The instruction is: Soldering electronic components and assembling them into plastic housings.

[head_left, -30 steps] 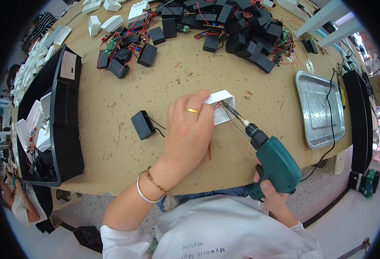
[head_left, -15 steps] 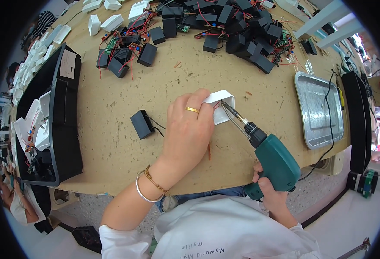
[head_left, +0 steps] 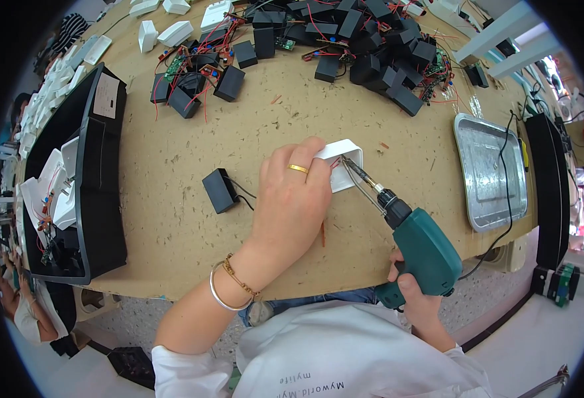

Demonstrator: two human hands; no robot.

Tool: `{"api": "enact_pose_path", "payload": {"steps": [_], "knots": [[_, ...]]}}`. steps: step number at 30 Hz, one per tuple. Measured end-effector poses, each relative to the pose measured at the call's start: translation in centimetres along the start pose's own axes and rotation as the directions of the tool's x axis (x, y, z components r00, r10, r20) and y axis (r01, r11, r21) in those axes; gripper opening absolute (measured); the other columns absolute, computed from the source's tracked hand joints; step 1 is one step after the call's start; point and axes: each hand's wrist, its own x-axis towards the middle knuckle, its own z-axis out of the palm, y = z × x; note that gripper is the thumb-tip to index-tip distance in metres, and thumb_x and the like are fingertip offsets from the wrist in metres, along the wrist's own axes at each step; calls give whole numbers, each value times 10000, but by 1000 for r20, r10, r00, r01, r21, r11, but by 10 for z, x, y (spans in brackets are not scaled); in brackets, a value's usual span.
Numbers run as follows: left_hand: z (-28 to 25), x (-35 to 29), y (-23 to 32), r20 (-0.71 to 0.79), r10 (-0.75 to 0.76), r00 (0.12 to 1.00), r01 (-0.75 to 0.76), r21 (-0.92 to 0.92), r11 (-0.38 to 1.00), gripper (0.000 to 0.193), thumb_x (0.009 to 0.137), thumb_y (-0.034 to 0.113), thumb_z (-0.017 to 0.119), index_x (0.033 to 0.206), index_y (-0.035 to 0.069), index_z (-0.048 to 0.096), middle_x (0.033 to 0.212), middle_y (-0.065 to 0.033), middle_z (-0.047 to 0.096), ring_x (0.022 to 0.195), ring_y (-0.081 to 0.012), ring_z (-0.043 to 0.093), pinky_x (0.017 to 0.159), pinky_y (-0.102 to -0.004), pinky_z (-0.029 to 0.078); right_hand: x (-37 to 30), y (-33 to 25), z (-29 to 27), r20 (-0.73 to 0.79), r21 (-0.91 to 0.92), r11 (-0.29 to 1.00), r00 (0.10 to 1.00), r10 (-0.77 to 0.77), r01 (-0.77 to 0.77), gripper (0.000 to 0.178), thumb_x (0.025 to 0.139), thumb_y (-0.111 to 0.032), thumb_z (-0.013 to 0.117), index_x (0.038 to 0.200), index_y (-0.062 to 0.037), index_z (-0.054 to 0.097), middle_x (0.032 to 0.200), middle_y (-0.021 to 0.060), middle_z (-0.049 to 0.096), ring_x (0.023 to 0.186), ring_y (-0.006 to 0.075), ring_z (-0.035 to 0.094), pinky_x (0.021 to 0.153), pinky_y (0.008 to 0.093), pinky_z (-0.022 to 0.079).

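My left hand point(head_left: 292, 199), fingers curled, holds a white plastic housing point(head_left: 337, 148) against the table. In my right hand point(head_left: 412, 293) is a green soldering gun point(head_left: 427, 247), gripped by its handle. Its metal tip and a thin side tube reach into the housing's open side, by a bit of reddish wire. Whether the tip touches anything inside is too small to tell. Left of my left hand lies a black rectangular block point(head_left: 220, 191); its dark leads run toward that hand, which hides their ends.
A black bin point(head_left: 110, 192) with white housings and wired parts stands at the left. Across the far side lie piles of black blocks point(head_left: 371, 66) with red wires and green boards. On the right, a metal tray point(head_left: 494, 176) has a black cord point(head_left: 504, 156) across it.
Both hands, the housing and the soldering gun keep nearly the same position. The whole view has shifted very slightly.
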Motion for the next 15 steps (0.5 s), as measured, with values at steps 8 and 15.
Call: {"api": "enact_pose_path", "payload": {"steps": [8,15], "knots": [[-2,1,1,-13,5,1000,-5,14,1000,131,756,49,616,838,5,525,1100,-107,529,921,-292,521,772,-395,432,-2,1,-2,48,-25,1000,999,-8,9,503,819,-370,695,1106,17,551,968,85,579,741,138,560,684,285,451],[-1,2,1,-24,5,1000,-5,-8,1000,123,764,45,614,840,5,527,1099,-106,531,922,-292,520,771,-394,433,-1,-3,0,18,-14,1000,1000,3,-3,446,830,-367,678,1038,11,566,955,91,572,720,151,561,698,302,446]]}}
